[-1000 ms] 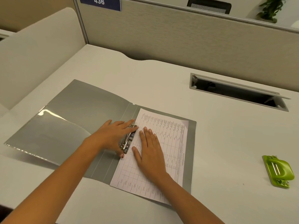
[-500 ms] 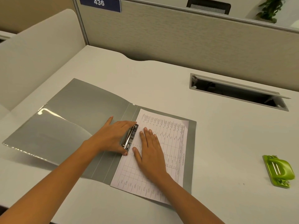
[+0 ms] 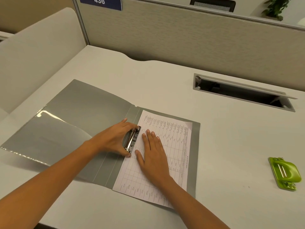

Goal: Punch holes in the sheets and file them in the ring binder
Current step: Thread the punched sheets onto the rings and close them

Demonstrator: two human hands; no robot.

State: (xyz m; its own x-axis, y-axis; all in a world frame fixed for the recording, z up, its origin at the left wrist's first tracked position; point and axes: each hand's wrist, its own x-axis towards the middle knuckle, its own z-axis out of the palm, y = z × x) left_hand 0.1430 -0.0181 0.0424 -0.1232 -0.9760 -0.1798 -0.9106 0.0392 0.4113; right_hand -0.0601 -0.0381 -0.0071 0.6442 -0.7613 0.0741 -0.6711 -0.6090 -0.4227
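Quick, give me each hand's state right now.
Left hand: fingers and thumb closed around the binder's metal clip.
Right hand: open, flat, pressing the printed sheet down; holding nothing.

You can read "436" in white on the blue plate (image 3: pixel 100 2) atop the partition (image 3: pixel 181 40). Sheet (image 3: pixel 166 142) has a printed table, text too small to read.
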